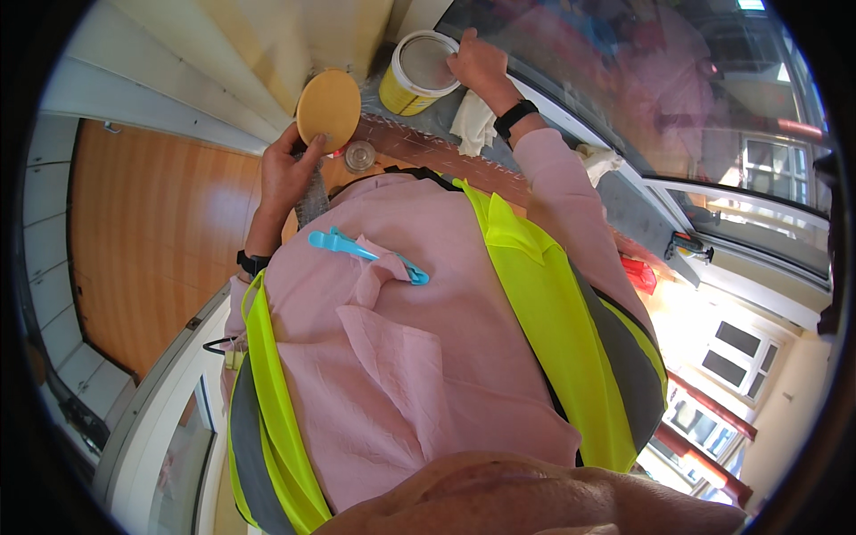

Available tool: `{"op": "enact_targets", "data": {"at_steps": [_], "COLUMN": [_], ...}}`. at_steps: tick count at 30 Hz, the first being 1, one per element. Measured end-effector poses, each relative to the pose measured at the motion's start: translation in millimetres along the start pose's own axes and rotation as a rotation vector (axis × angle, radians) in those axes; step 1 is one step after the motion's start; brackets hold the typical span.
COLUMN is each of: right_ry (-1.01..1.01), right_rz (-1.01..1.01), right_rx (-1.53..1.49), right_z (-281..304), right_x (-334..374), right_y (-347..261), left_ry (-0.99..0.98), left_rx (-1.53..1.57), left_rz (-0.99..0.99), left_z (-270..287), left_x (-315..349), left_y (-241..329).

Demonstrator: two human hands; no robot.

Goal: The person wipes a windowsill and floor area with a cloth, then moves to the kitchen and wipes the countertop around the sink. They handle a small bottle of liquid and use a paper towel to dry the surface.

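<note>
Two bare hands are working at the top of the frame. At upper left of centre, the left hand (290, 169) is holding a flat, round, tan-yellow disc (328, 109) by its lower edge; the grip is closing on it, with the thumb pressing on the broad face that is turning toward the viewer. The material of the disc cannot be told. At upper centre, the right hand (479, 67) is touching the right side of the rim of a round white plastic bucket with a yellow-patterned wall (406, 96); how firmly this grip is closing cannot be told. The bucket is standing on a grey ledge (383, 104), showing a greyish interior, and is lying just to the right of the disc in the frame. Below the right hand, a crumpled white cloth (473, 123) is hanging near the bucket. Below the disc, a clear round dish (359, 157) is resting near the left hand. A dark band is circling each wrist. In the middle of the frame, a light-blue plastic clip (334, 242) is pinching a fold of the pink long-sleeved top (428, 223), over which a fluorescent yellow vest with grey bands (526, 294) is lying. A large dark windowpane (624, 80) is filling the upper right, reflecting pink shapes, while an orange-brown wood-grained surface (160, 241) is occupying the left.
</note>
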State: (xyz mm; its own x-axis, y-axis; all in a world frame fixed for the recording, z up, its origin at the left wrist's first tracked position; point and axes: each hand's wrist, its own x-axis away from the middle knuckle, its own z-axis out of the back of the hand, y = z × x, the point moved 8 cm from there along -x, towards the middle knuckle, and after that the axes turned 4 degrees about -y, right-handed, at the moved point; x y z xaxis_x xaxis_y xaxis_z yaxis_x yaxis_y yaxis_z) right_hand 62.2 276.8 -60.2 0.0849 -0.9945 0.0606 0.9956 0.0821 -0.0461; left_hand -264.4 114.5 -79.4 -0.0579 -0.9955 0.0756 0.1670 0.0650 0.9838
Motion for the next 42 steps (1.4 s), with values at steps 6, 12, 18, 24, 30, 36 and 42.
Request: {"op": "enact_targets", "data": {"at_steps": [6,12,18,24,30,36,42], "right_ry": [0.155,0.285,0.123,0.065,0.020,0.042,-0.008], "right_rz": [0.101,0.260,0.342,0.302,0.245,0.256,0.204], "right_rx": [0.121,0.001,-0.047,-0.058,-0.012,0.020,-0.044], "right_z": [4,24,20,3,1,5,3], "right_x": [1,10,16,14,11,11,6], "right_y": [-19,-35,-49,-58,-63,-67,-51], "left_ry": [-0.011,-0.023,-0.051,-0.040,0.037,0.049,0.065], "left_rx": [0.002,0.027,0.007,0.003,0.022,0.044,0.065], "left_rz": [0.050,0.063,0.088,0.141,0.033,0.048,0.050], "left_z": [9,12,10,10,11,13,17], "left_x": [0,-3,-10,-13,-17,-20,-19], "left_y": [-2,-8,-11,-12,-7,-13,-15]}}
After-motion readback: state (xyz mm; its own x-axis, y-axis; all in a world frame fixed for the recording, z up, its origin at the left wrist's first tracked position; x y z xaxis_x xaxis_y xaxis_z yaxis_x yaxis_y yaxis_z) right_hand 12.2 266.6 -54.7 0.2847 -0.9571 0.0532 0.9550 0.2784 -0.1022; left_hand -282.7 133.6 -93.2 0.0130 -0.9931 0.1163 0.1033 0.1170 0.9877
